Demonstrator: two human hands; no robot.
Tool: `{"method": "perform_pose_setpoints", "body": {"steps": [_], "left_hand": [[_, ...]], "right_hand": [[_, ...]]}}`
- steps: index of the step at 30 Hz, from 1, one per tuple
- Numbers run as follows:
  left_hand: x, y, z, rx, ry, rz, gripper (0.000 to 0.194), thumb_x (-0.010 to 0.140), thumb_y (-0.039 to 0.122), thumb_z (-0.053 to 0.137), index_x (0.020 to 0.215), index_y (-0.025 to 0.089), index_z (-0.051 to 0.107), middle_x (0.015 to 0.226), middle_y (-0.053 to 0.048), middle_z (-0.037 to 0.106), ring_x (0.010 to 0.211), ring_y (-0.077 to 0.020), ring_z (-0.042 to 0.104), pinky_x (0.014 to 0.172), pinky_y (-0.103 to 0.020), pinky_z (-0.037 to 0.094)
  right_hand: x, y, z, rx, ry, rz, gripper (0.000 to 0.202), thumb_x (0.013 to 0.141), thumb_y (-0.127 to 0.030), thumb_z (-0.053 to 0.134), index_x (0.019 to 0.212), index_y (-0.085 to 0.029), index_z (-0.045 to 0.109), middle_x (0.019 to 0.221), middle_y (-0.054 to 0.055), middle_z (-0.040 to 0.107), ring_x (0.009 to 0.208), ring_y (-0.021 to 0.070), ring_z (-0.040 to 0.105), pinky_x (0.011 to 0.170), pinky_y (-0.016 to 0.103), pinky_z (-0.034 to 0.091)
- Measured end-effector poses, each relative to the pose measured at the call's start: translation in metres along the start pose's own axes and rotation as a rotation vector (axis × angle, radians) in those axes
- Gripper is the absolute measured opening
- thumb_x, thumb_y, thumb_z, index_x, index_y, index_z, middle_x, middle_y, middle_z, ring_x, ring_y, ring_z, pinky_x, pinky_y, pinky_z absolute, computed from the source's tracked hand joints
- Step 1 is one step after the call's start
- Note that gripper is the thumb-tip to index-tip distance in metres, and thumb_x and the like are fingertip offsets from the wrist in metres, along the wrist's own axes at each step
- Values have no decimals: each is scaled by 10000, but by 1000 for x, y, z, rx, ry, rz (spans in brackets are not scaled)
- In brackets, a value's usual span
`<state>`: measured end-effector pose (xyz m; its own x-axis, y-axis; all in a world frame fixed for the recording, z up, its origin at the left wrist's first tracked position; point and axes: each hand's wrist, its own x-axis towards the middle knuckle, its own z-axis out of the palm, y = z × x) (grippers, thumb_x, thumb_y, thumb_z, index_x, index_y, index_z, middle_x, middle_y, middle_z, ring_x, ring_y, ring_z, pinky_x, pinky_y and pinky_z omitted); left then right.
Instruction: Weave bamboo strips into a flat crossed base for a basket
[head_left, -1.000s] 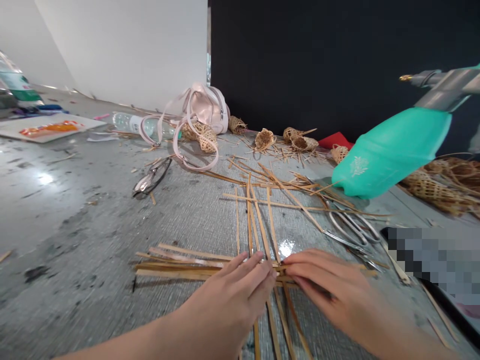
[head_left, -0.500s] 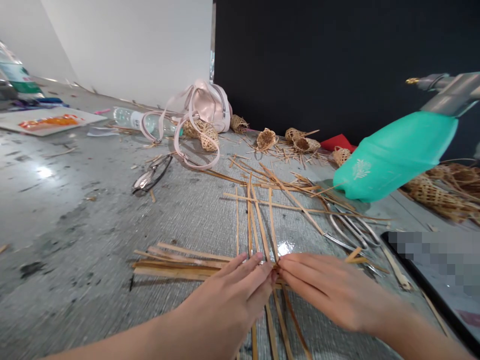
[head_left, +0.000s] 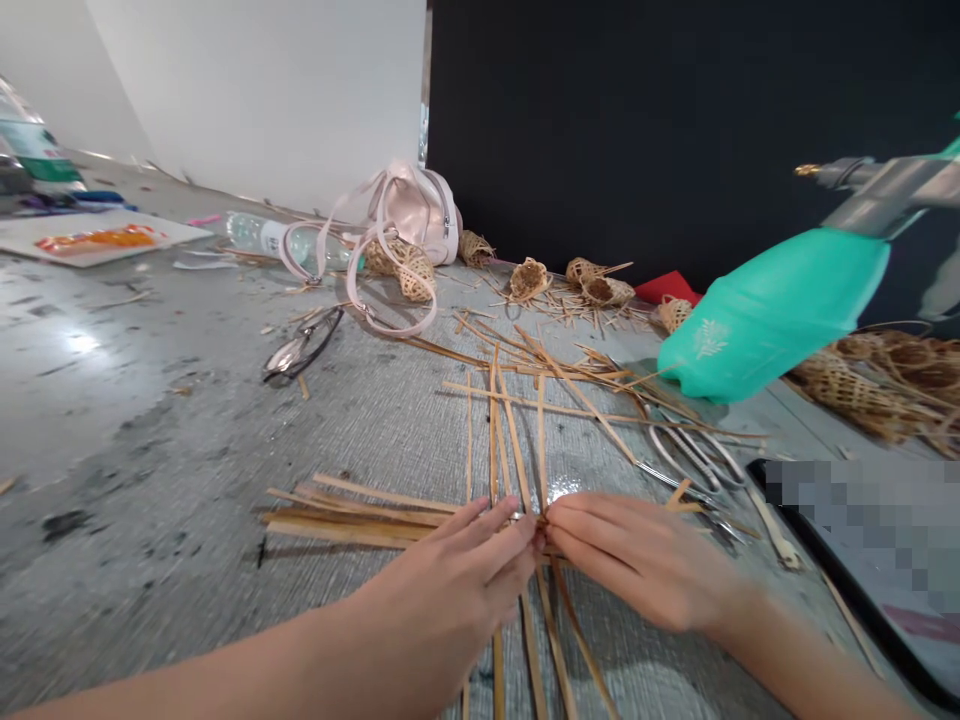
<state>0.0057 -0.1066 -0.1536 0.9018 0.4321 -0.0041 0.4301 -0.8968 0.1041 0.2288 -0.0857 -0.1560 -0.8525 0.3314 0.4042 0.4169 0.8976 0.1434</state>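
Observation:
Thin bamboo strips (head_left: 542,430) cross in a loose grid on the grey table, some running away from me and a bundle (head_left: 341,520) pointing left. My left hand (head_left: 469,575) lies over the crossing, its fingers pressed down on the strips and its fingertips close to those of the other hand. From the right, my right hand (head_left: 637,555) has its fingers together, pinching at the strips at the crossing. The exact spot between the fingertips is hidden.
A green spray bottle (head_left: 772,315) and scissors (head_left: 694,455) are at right, beside a tablet (head_left: 870,570). Glasses (head_left: 304,347), a pink bag (head_left: 420,215) and a plastic bottle (head_left: 259,237) sit farther back left. Small woven baskets (head_left: 529,279) and loose strips line the back.
The view has shifted slightly. Both hands stay at the crossing, with only small movement of the fingers.

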Motion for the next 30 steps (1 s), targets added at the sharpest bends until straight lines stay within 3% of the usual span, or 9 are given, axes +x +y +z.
{"method": "perform_pose_setpoints", "body": {"steps": [5, 12, 17, 21, 26, 30], "left_hand": [[-3, -1, 14, 63, 152, 10, 579, 810, 174, 432, 1350, 24, 288, 1411, -146, 336, 1329, -251, 213, 1112, -362, 132], [-2, -1, 9, -30, 85, -1, 528, 828, 187, 429, 1327, 46, 330, 1395, -139, 361, 1334, -237, 207, 1107, -352, 169], [-2, 0, 12, -98, 105, -32, 515, 862, 226, 400, 1333, 36, 313, 1389, -156, 356, 1327, -248, 218, 1101, -362, 183], [0, 0, 7, -174, 102, -67, 463, 889, 219, 355, 1322, 56, 346, 1372, -141, 380, 1296, -250, 285, 1085, -366, 221], [1, 1, -2, -230, 85, -105, 439, 861, 177, 405, 1286, 65, 405, 1311, -135, 439, 1260, -232, 338, 1081, -331, 226], [1, 1, 1, -224, 107, -104, 490, 824, 130, 424, 1309, 76, 370, 1314, -152, 417, 1263, -237, 325, 1056, -340, 270]], "right_hand": [[0, -4, -4, 13, -43, 82, 418, 955, -145, 203, 916, -111, 619, 885, 58, 667, 834, 131, 613, 742, 231, 500], [-1, -11, -6, 291, -255, 330, 321, 941, -184, 278, 1002, -138, 590, 983, 60, 636, 882, 139, 608, 765, 258, 509], [-2, -6, 1, 386, -208, 412, 258, 899, -134, 353, 1018, -187, 576, 1050, 61, 597, 907, 137, 585, 782, 275, 495], [3, -2, 1, 488, -188, 619, 113, 823, -169, 508, 901, -204, 582, 915, 31, 604, 823, 136, 577, 717, 268, 486], [17, -5, -5, 490, -403, 809, 119, 789, -136, 481, 806, -211, 572, 820, -6, 598, 751, 120, 554, 682, 257, 437], [24, 2, -6, 451, -489, 897, 66, 755, -253, 526, 735, -217, 577, 731, -6, 601, 679, 144, 553, 603, 261, 405]]}}
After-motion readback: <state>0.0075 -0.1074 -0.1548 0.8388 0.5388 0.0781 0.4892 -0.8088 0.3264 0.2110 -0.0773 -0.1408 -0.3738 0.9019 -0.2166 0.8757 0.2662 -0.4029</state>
